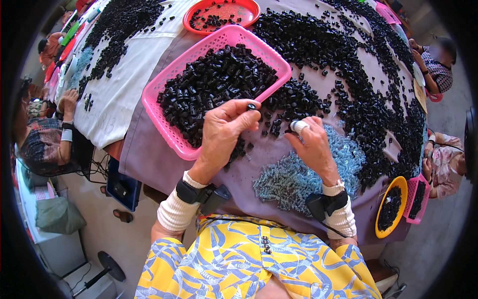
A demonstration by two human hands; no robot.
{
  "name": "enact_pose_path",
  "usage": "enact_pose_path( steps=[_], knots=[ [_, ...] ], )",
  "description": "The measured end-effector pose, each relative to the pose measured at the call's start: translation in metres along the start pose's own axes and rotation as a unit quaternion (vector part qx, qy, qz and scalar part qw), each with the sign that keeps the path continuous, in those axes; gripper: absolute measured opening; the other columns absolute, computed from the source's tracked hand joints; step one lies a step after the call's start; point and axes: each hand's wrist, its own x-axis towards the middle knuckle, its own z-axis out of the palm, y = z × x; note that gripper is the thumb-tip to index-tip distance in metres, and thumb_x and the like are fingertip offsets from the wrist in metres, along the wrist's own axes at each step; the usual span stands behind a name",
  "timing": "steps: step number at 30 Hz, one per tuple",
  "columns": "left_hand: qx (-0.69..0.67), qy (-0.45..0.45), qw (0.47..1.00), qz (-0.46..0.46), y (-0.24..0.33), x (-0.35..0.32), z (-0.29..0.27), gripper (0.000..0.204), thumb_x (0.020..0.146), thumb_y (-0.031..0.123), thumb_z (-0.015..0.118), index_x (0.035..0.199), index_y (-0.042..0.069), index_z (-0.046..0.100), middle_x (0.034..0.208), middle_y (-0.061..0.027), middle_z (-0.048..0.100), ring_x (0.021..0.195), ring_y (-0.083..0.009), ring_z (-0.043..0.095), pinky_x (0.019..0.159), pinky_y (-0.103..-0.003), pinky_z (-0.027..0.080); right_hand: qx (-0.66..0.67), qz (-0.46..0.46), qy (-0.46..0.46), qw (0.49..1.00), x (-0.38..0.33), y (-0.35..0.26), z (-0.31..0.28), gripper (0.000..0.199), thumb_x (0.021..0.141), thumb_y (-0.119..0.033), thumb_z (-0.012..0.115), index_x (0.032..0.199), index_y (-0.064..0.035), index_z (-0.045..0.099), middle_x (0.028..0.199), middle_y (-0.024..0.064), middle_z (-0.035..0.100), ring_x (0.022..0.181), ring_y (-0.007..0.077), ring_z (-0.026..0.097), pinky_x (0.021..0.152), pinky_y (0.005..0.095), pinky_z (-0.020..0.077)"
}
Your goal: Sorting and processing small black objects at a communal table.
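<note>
My left hand pinches a small black plastic piece, round at the end and shaped like a cord lock part, between thumb and forefinger. It is over the near right side of a pink basket heaped with similar black pieces. My right hand, white tape around one finger, is curled closed above the edge of a pile of small silvery coil springs. A dark bit shows at its fingertips, but I cannot tell what it is. Loose black pieces lie beyond both hands.
A red tray with some black pieces stands behind the basket. Black pieces cover much of the cloth-topped table. A yellow bowl and a small pink basket are at right. Other people sit around the table.
</note>
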Motion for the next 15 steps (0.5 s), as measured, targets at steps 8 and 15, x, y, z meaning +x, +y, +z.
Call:
enact_pose_path(
  steps=[8, 15],
  knots=[
    [0.000, -0.086, 0.995, -0.057, -0.013, -0.005, 0.024, 0.021, 0.085, 0.009, 0.065, 0.104, -0.001, 0.064, 0.085, -0.0032, 0.066, 0.074, -0.0070, 0.060, 0.070, -0.021, 0.049, 0.002, -0.066, 0.036, 0.997, 0.027, -0.029, -0.028, 0.017, 0.070, -0.011, 0.072, 0.076, -0.0030, 0.058, 0.069, 0.0087, 0.054, 0.068, 0.0266, 0.053, 0.076, 0.0382, 0.0392],
    [0.006, -0.117, 0.991, -0.069, -0.013, -0.006, 0.023, 0.021, 0.086, 0.010, 0.065, 0.103, 0.000, 0.065, 0.087, -0.0023, 0.065, 0.076, -0.0067, 0.060, 0.071, -0.021, 0.049, 0.048, -0.076, 0.037, 0.995, 0.026, -0.030, -0.026, 0.020, 0.067, -0.011, 0.075, 0.070, -0.0024, 0.057, 0.065, 0.0073, 0.053, 0.062, 0.0256, 0.051, 0.066, 0.0361, 0.0402]
  ],
)
